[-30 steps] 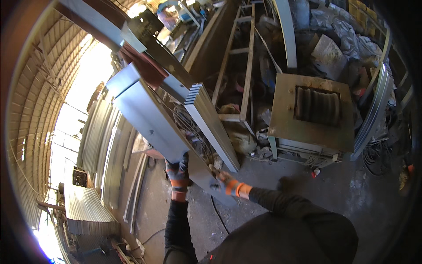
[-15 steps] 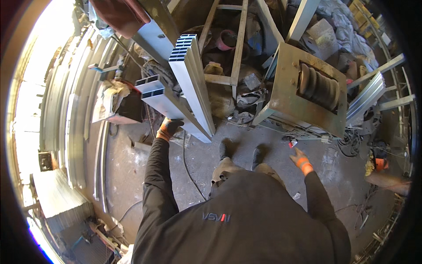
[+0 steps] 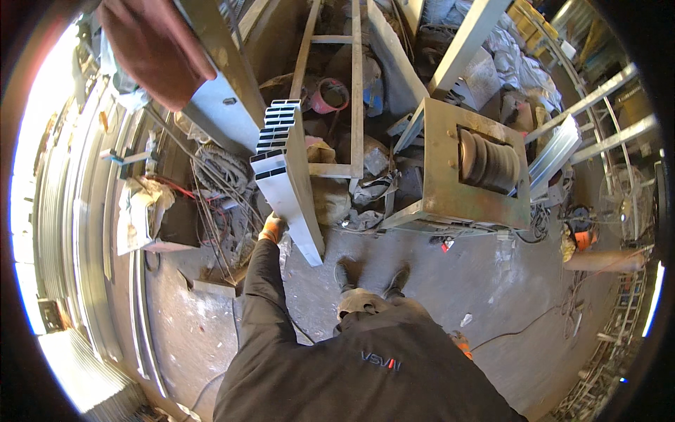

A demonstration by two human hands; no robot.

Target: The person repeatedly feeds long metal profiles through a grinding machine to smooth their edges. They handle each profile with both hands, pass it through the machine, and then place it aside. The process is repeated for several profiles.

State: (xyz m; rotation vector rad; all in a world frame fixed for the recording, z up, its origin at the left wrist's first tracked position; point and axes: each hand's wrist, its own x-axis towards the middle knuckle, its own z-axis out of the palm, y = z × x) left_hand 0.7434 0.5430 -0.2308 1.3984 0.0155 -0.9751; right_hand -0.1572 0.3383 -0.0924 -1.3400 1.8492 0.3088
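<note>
My left hand, in an orange and dark glove, is closed on the side edge of a silver rectangular metal tube. The tube stands upright, tilted, its hollow end facing up. It rests against a stack of similar tubes just behind it, their open ends level with one another. Beside my right hip, my right hand shows only as a bit of orange glove past the jacket. Its fingers are mostly hidden, and I cannot tell what they do.
Right of the tubes stands a metal-framed machine with a ribbed roller. A pink bucket lies among scrap behind a frame. Long metal profiles line the left side. A cable and a small red and white object lie on the floor.
The tube in my left hand has moved from leaning apart at the left to close against the stack. My right hand has drawn back from in front of me to my side.
</note>
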